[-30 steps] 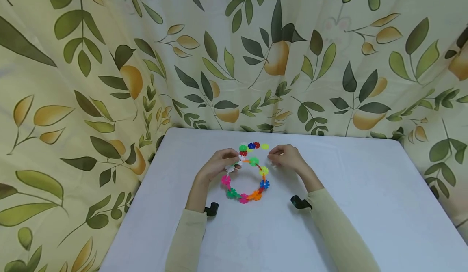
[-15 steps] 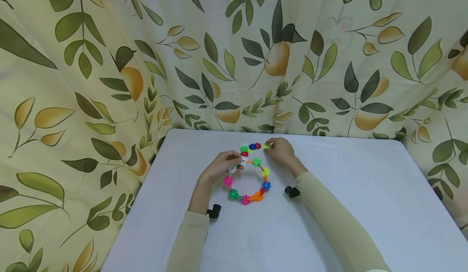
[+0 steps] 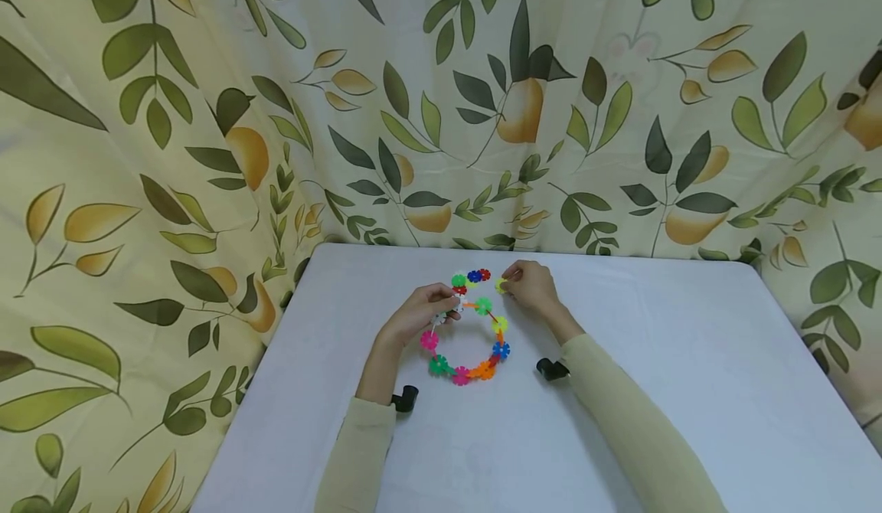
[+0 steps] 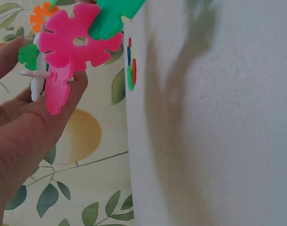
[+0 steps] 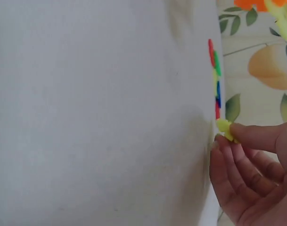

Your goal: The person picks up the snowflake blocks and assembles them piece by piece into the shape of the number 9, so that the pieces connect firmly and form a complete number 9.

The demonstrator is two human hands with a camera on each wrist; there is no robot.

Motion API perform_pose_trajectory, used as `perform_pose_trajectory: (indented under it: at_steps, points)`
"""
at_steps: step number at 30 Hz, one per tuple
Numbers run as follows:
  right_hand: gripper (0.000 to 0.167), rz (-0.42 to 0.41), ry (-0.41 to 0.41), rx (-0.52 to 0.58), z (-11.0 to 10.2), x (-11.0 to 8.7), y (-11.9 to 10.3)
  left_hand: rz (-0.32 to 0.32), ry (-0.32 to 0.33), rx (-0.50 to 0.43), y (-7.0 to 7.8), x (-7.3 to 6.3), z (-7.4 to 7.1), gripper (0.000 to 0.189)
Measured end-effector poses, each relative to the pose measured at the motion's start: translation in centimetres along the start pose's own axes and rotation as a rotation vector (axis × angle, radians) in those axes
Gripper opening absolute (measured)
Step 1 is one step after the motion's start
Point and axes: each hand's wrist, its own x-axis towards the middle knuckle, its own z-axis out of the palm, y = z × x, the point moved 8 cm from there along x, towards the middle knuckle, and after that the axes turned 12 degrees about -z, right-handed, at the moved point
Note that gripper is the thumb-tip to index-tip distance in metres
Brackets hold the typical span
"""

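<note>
In the head view my left hand (image 3: 416, 315) grips a ring of notched, flower-shaped plastic discs (image 3: 461, 376) by its upper left side, at the white pieces. The left wrist view shows pink discs (image 4: 70, 35) and a green one slotted together beside my fingers, held above the table. A single yellow flower disc (image 5: 224, 126) is pinched between thumb and fingers of my right hand (image 5: 256, 169). That hand is to the right of the ring's top in the head view, with its disc apart from the ring.
Several loose discs, among them a green disc (image 3: 458, 280), a blue disc (image 3: 474, 276) and a red disc (image 3: 485, 275), lie near the far edge of the white-covered table (image 3: 634, 360). Behind it hangs a leaf-patterned curtain (image 3: 586, 176).
My right hand has reached forward to the yellow disc on the table, pinched it and drawn it back slightly. My left hand and the ring have shifted slightly right.
</note>
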Motion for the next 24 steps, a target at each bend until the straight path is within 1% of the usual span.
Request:
perform_pose_trajectory:
  at_steps: [2, 5, 9, 12, 15, 18, 20, 24]
  points:
    - [0.016, -0.009, 0.02, 0.047, -0.2, -0.4, -0.5, -0.002, 0.002, -0.002, 0.0, 0.0, 0.0, 0.02]
    - [0.017, -0.046, 0.052, 0.144, -0.4, -1.0, -1.5, -0.009, 0.007, -0.008, -0.1, 0.1, 0.0, 0.021]
    - [0.018, -0.136, 0.088, 0.29, -1.0, -1.5, -3.2, -0.015, 0.004, -0.025, -0.1, 0.1, 0.0, 0.022]
    - [0.019, -0.209, 0.087, 0.411, -1.3, -1.8, -4.7, -0.015, 0.001, -0.037, 0.0, 0.1, 0.0, 0.021]
    - [0.02, -0.28, 0.049, 0.495, -1.5, -2.0, -6.2, -0.015, 0.005, -0.052, 0.1, 0.1, 0.0, 0.018]
    - [0.022, -0.346, -0.013, 0.55, -1.4, -2.2, -7.7, -0.007, 0.009, -0.061, 0.1, 0.1, -0.1, 0.017]
    - [0.023, -0.379, -0.051, 0.58, -1.3, -2.3, -8.4, 0.003, 0.008, -0.066, 0.1, 0.2, -0.1, 0.019]
    - [0.024, -0.42, -0.126, 0.632, -0.7, -2.5, -9.4, 0.012, 0.019, -0.059, 0.1, 0.2, -0.1, 0.024]
